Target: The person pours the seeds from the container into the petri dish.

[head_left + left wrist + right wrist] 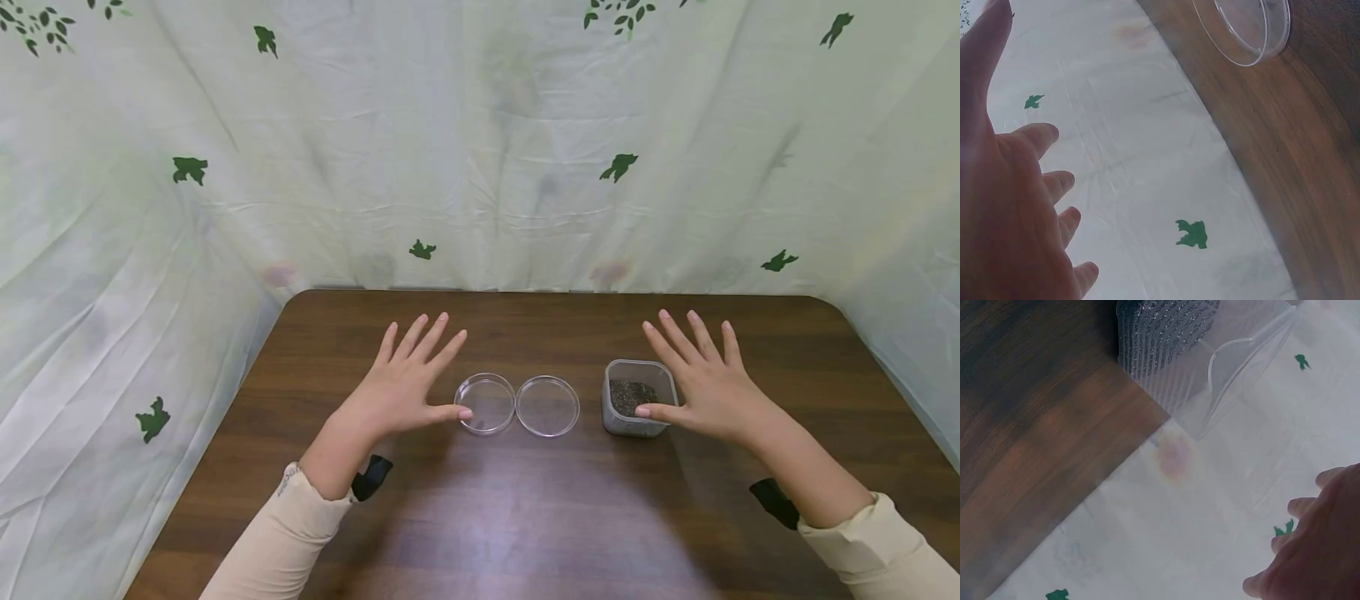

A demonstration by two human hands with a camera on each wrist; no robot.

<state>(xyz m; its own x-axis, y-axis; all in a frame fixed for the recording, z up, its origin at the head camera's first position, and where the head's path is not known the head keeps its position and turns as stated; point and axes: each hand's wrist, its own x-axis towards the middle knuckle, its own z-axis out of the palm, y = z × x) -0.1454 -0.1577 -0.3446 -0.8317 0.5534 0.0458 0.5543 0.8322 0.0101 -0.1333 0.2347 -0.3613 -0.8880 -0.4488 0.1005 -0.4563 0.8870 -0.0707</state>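
Observation:
My left hand [405, 392] is held over the table with its fingers spread, its thumb tip overlapping the rim of a clear round petri dish [487, 403]. A second clear dish [548, 407] lies right beside the first. Both dishes look see-through, with the wood showing beneath. On the right stands a clear square plastic tub [640, 425] partly filled with dark, grainy material [628, 393]. My right hand [708, 392] hovers by it, fingers spread, its thumb overlapping the tub's opening in the head view. Ridged walls of the tub [1172, 356] show in the right wrist view. Neither hand holds anything.
The dark brown wooden table [525, 517] has rounded far corners. Behind it and along both sides hangs a pale curtain [465, 150] printed with green birds and leaves. A black band [371, 477] sits at the left wrist, another [775, 502] at the right.

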